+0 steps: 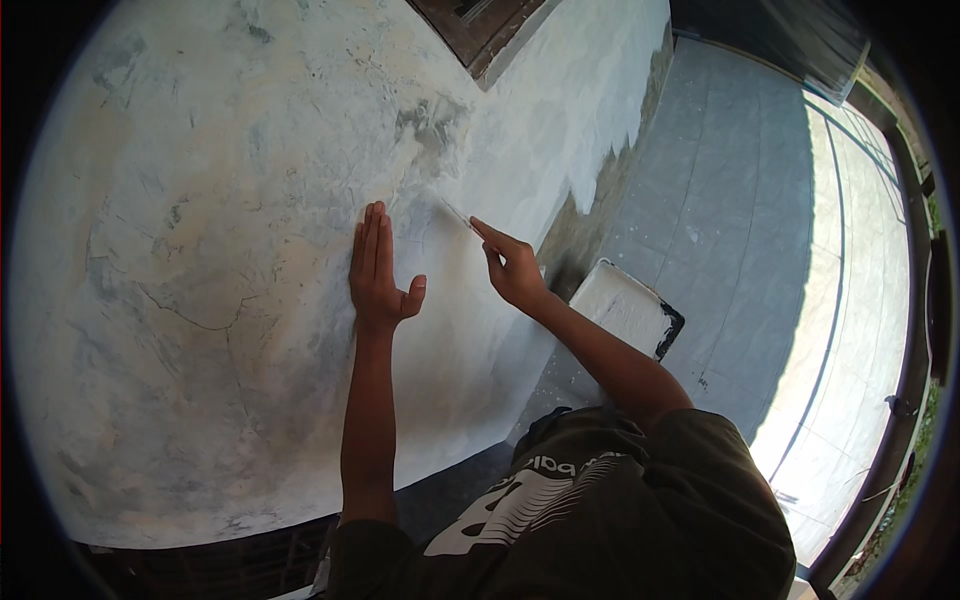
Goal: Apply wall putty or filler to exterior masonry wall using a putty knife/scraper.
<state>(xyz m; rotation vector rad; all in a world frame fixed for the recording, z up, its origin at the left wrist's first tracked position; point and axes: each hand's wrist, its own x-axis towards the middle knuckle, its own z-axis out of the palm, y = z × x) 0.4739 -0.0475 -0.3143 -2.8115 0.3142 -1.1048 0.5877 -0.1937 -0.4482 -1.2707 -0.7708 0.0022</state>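
Right-hand grip, head view: the bare right hand [515, 272] is clamped on 1 tool, its fingers drawn together around the near end.
Thin tool: 1 thin, pale, narrow, straight tool [456, 212] juts from the fingertips, up and left of the grip, over the wall; whether its tip touches, I cannot tell.
Left hand: the bare left hand [377, 282] is left of the grip, spread flat at the wall, 4 fingers together and pointing up, thumb held apart on the side nearer the grip.
Wall: a mottled grey, white and beige wall [250, 200] lies behind the grip and reaches far to its left.
Crack: 1 thin, dark, branching crack [205, 325] runs well left of the grip, beyond the left hand.
Frame: a dark brown, angular frame [478, 35] is above the grip.
Wall foot: a rough brown-grey band [578, 222] with a jagged white edge is just right of the grip.
Tray: a white, rectangular, black-edged tray [625, 305] rests on the smooth grey floor [725, 190], below and right of the grip.
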